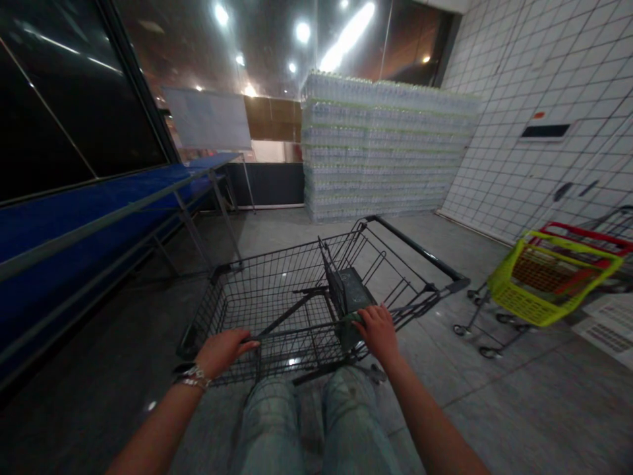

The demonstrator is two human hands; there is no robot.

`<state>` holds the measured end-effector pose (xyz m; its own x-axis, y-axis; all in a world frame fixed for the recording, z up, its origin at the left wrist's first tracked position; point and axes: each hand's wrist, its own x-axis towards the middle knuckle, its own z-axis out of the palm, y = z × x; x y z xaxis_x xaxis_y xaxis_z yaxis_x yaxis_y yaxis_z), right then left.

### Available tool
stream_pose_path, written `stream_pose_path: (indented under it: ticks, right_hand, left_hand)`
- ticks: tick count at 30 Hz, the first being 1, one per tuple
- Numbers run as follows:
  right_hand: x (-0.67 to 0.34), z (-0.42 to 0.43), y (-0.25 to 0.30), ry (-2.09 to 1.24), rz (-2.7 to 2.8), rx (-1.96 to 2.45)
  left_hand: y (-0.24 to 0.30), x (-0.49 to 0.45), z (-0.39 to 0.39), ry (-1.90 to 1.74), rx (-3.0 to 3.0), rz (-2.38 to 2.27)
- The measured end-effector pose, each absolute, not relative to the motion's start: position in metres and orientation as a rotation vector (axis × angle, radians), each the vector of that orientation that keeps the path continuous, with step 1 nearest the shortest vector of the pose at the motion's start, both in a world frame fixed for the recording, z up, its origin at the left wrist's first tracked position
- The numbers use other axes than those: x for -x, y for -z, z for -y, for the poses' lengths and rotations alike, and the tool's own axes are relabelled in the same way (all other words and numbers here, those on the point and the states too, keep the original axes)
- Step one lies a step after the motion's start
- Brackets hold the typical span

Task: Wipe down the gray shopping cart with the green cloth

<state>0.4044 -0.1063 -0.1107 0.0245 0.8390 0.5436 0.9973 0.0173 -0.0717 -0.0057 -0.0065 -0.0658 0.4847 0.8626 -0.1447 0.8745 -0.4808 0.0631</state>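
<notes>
While both hands sit on the near rail (297, 348) of a black wire shopping cart (277, 293), neither carries any loose item. Left hand (222, 353) is clenched round the rail, fingers curled over the top, a metal bracelet (194, 377) at the wrist. Right hand (378, 332) is closed on the same rail further along, its fingers touching a dark green plastic panel (353, 297) that stands upright inside the basket. Exact finger wrap on that side is hard to read.

Cart sits directly ahead of the person's legs in pale jeans (270, 422), on a grey tiled floor (475, 422), its front end pointing away and to the right. State so far: cart in hand, both hands committed to it, no goods visible in either hand or in the basket's wire bed.

Left of the cart runs a long blue-topped counter (89, 211) on metal legs, with a whiteboard sign (208, 119) at its far end. To the right stands a small lime-green and red cart (546, 280) on casters, beside a white tiled wall (539, 79). Far end: a tall block of shrink-wrapped water bottles (380, 145), which looks whole from here, stacked against the wall, under bright ceiling lights.
</notes>
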Motion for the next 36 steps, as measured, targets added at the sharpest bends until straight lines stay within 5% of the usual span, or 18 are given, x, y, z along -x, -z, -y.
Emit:
stream_pose_path:
  ticks: [7, 23, 36]
  right_hand:
    - [-0.456, 0.110, 0.110, 0.631, 1.617, 2.060]
    - [-0.179, 0.073, 0.106, 0.147, 2.127, 1.717]
    - [-0.178, 0.056, 0.089, 0.022, 2.361, 1.673]
  left_hand:
    - [0.086, 0.042, 0.007, 0.114, -2.646, -1.639]
    - [0.087, 0.024, 0.014, 0.121, -2.655, -1.655]
    - [0.064, -0.023, 0.034, -0.154, -2.595, -1.402]
